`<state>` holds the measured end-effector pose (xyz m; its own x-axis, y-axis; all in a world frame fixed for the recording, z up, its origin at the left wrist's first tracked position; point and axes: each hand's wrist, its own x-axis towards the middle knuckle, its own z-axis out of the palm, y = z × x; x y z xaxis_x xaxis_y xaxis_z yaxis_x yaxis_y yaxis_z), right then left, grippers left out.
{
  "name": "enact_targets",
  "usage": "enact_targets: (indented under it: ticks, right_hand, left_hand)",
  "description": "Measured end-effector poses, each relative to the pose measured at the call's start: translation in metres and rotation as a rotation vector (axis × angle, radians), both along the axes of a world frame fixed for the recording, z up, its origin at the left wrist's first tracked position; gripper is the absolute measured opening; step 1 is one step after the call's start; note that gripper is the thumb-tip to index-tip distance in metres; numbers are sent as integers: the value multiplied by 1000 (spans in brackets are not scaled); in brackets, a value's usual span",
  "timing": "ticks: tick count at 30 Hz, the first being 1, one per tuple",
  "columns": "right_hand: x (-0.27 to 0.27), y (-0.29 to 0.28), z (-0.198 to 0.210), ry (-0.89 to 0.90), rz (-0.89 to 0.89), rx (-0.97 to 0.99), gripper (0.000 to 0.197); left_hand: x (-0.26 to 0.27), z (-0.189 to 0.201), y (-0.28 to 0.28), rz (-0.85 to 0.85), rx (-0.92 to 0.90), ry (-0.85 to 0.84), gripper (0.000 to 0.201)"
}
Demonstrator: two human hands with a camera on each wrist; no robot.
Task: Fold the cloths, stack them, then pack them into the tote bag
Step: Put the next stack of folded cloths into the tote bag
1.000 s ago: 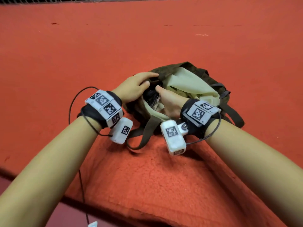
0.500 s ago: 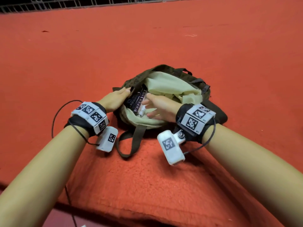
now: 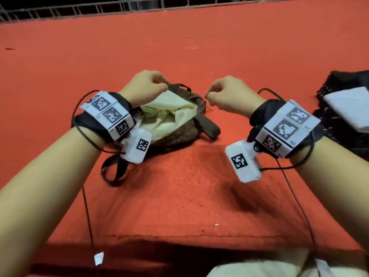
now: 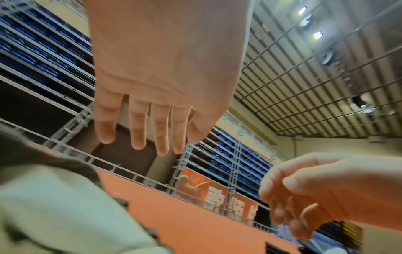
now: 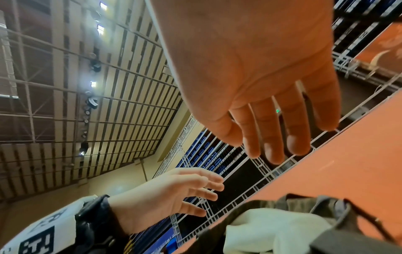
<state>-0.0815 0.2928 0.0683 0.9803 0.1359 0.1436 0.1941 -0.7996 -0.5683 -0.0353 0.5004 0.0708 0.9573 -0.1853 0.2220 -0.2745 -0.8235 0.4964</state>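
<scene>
The olive tote bag [image 3: 185, 130] lies on the red surface with its pale lining [image 3: 169, 110] bunched at the mouth; nothing dark shows inside. My left hand [image 3: 147, 86] hovers over the bag's left rim, fingers loosely curled, holding nothing. My right hand [image 3: 227, 92] hangs just right of the bag, also loose and holding nothing. The left wrist view shows the left hand's fingers [image 4: 139, 127] relaxed above the lining [image 4: 54, 206]. In the right wrist view the right hand [image 5: 272, 120] is likewise relaxed above the bag [image 5: 282, 226]. A black patterned cloth pile [image 3: 339, 124] with a white cloth [image 3: 351, 108] on top lies at the right edge.
The red fleecy surface [image 3: 179, 47] stretches far back to a wire fence [image 3: 139, 5]. Its front edge [image 3: 179, 238] drops off near my body. The bag's straps [image 3: 113, 170] trail toward me on the left.
Both hands have come out of the bag's mouth and lifted apart above it. The dark cloth seen in the opening no longer shows. The cloth pile at the right has come into view.
</scene>
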Motion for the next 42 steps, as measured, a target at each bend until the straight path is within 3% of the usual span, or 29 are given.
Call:
enact_targets:
  ticks: [7,15,18,21,25,29,37,42]
  right_hand:
    - [-46,-85,11,-212,-228,-70,28]
    - [-83,-173,2,-309,-461,-7,30]
    - [-83,-199,-13,-280,-521,-4,31]
    - [-78,-217,-29,-262,-538,7,35]
    - [-75,-234,-40,-298,-565,80,41]
    - [-75,-249,-54,-225,-619,122,37]
    - [-77,-260,-77,-170,-616,290,40]
    - [-77,-272,-78,-152,-585,302,35]
  left_hand:
    - [-16,1,-122,-277,-146,136,14]
    - [-38,-26,-236,-371,-220,477,12]
    - [-46,-37,-265,-346,-217,670,24]
    - [-51,-48,-285,-322,-251,850,49]
    - [-56,-60,-306,-264,-290,949,79]
    - [-57,-64,-327,-287,-391,1051,74]
    - [-48,-74,-362,-269,-636,1126,56]
    - [-51,-78,-369,-224,-760,946,58]
